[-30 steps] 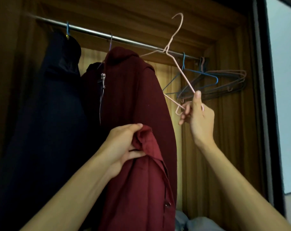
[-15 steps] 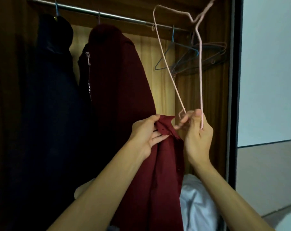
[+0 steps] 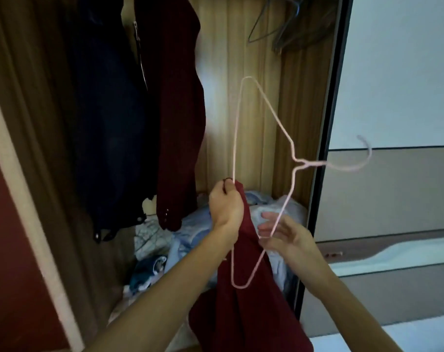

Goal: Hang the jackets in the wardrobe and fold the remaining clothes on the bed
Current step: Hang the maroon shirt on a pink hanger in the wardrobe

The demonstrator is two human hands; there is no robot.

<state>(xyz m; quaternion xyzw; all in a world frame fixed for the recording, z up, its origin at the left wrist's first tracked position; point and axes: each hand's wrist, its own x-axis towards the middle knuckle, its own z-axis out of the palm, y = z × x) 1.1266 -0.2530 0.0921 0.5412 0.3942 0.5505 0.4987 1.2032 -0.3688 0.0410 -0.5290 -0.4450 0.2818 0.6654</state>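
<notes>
Wardrobe (image 3: 254,72) bottom: a loose heap of light-blue and white cloth (image 3: 190,224) lies directly on it, starting just below the hem of the hanging maroon jacket (image 3: 180,123) and spreading to that jacket's right as far as the side wall. Below and left of the jacket hem, a dark-blue patterned piece (image 3: 149,270) lies at the heap's front edge. Bottom panel itself mostly covered; material not discernible.
</notes>
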